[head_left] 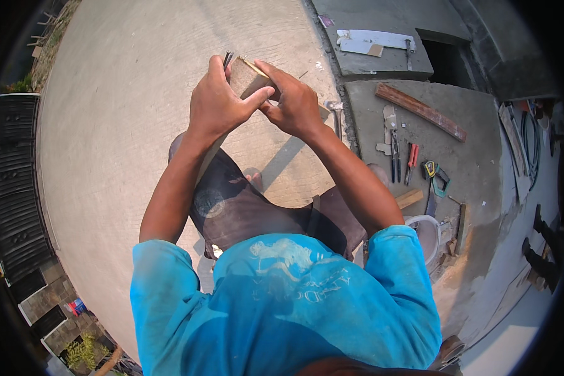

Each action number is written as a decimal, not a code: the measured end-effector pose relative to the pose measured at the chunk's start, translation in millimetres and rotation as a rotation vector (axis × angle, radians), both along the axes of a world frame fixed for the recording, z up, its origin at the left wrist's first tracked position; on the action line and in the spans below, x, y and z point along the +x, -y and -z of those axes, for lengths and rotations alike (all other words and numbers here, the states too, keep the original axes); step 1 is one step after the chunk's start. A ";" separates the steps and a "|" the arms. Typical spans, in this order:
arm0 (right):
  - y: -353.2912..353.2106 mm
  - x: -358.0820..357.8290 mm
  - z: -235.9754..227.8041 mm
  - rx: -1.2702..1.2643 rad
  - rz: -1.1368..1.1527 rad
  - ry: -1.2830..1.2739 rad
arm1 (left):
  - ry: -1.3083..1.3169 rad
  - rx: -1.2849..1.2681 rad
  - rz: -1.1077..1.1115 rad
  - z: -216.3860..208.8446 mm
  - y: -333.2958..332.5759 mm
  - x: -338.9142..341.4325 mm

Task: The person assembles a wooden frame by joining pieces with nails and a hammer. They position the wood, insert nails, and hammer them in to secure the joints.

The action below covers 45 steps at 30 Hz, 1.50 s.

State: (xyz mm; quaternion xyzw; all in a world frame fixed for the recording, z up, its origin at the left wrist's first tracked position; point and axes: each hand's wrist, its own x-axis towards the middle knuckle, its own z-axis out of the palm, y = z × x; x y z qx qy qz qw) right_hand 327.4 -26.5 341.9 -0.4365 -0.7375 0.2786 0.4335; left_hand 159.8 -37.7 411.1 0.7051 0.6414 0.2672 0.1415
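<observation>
Both hands are closed around the upper end of a wooden board (pixel 248 80), raised over the pavement beyond my knees. My left hand (pixel 219 105) wraps its left side, thumb pointing right. A short dark metal rod, perhaps a nail (pixel 228 57), sticks up by its fingertips. My right hand (pixel 294 101) grips the right edge, its thumb close to the left thumb. A pale yellow strip (pixel 255 68) runs along the board's top edge under the right fingers; I cannot tell whether it is part of the wood. The board's lower part is largely hidden behind my left hand and forearm.
Beyond my right forearm lies a hammer (pixel 336 116). On the grey slab at right are red-handled pliers (pixel 412 156), long dark-handled cutters (pixel 395 153), a handsaw (pixel 431 178), and a reddish timber (pixel 420 111). A white bucket (pixel 425 235) stands nearer; a dark opening (pixel 448 59) lies far right.
</observation>
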 end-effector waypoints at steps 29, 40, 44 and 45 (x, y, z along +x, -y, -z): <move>-0.3 6.3 -11.4 0.007 -0.026 0.009 | 0.843 0.223 0.133 3.6 7.2 -10.4; -7.4 12.7 -18.9 0.066 -0.142 -0.046 | 1.008 0.184 0.083 10.1 1.8 -16.5; -15.5 11.6 -50.8 0.249 -0.153 -0.124 | 1.040 0.179 0.117 10.2 3.9 -16.6; -17.4 6.3 -57.4 0.282 -0.130 -0.051 | 1.039 0.187 0.128 12.2 3.1 -17.5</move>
